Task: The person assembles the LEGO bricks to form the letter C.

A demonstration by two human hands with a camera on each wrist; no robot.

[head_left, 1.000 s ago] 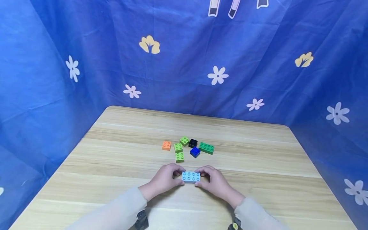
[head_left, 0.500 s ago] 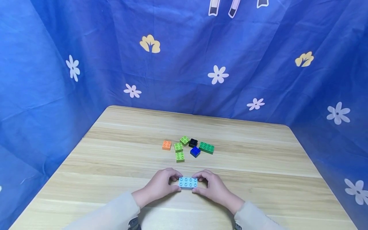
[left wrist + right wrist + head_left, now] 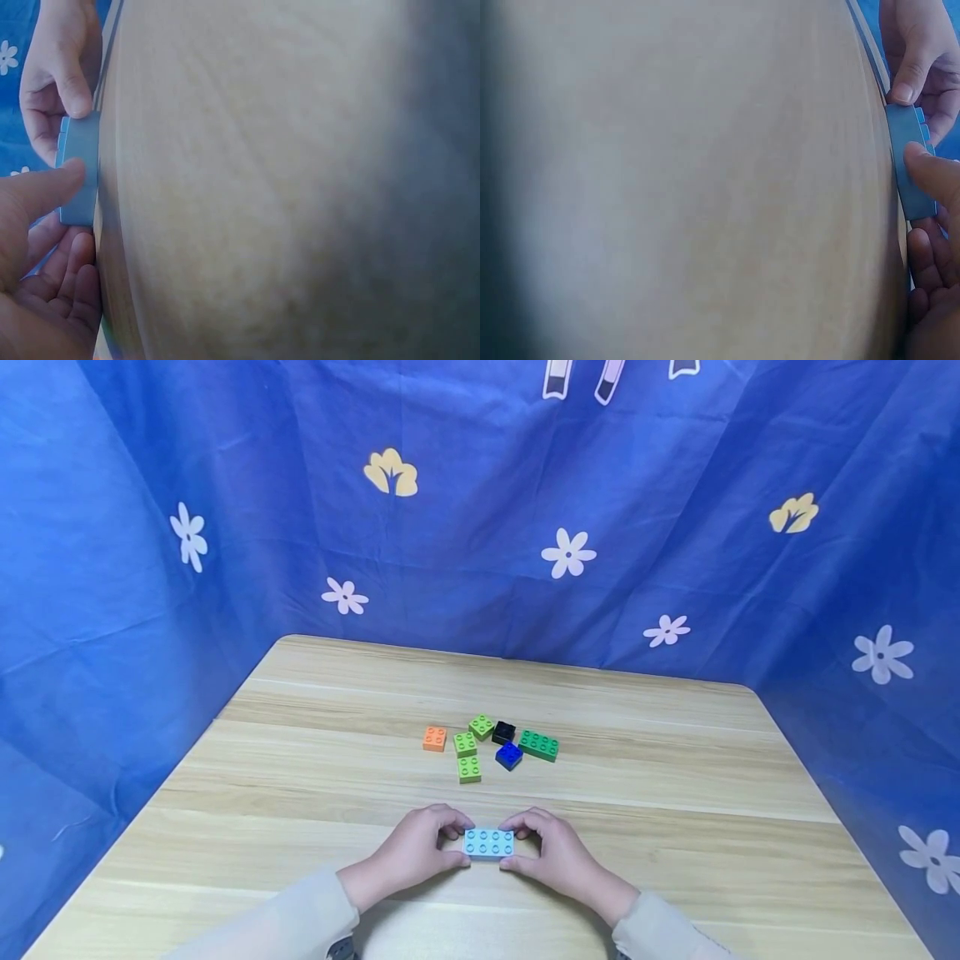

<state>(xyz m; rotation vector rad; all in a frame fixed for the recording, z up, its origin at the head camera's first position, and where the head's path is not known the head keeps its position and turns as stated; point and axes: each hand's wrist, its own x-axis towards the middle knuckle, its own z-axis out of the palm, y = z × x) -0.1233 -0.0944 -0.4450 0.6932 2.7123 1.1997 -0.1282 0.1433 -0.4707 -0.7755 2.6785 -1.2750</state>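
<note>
A light blue toy brick (image 3: 489, 843), two studs by four, lies studs up on the wooden table near its front. My left hand (image 3: 422, 850) pinches its left end between thumb and fingers. At the opposite end, my right hand (image 3: 553, 855) grips it the same way. In the left wrist view the thumb presses the near side of the light blue brick (image 3: 81, 142). The right wrist view likewise has a thumb against the long face of the brick (image 3: 906, 180).
Beyond the hands sit an orange brick (image 3: 434, 738), several lime green bricks (image 3: 468, 769), a black brick (image 3: 503, 732), a dark blue brick (image 3: 509, 756) and a long green brick (image 3: 538, 745). A blue patterned cloth (image 3: 480, 527) surrounds the wooden table (image 3: 300, 760) at the back and sides.
Both hands have drawn the light blue brick toward the table's front and slightly left, mostly in the first half second. The other bricks stay where they were.
</note>
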